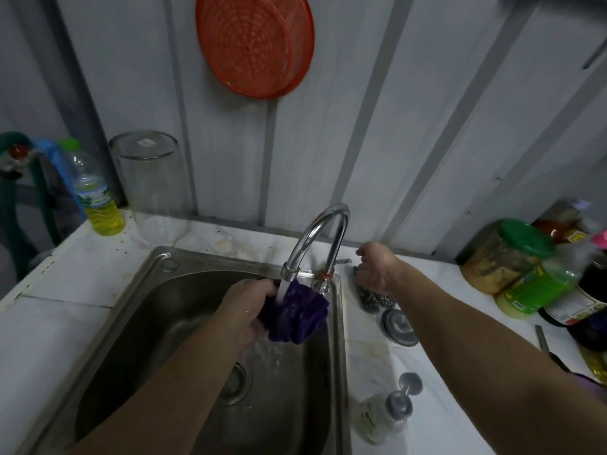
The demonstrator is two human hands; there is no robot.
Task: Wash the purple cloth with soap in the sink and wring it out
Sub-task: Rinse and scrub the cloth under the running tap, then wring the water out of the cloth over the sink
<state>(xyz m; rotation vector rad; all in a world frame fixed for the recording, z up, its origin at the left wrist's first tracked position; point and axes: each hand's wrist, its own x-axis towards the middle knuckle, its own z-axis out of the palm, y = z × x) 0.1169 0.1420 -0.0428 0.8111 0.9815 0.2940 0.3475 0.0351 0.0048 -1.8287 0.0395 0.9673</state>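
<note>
The left hand [249, 303] grips the bunched purple cloth [297, 315] under the running tap [315, 238] over the sink [138, 303], so wetting appears underway while soaping and wringing remain, and the right hand [374, 270], fingers curled beside the tap, holds something indiscernible.

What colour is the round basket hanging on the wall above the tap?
Orange-red, with a pattern of small holes. The basket shows best in the head view, the only one.
</note>
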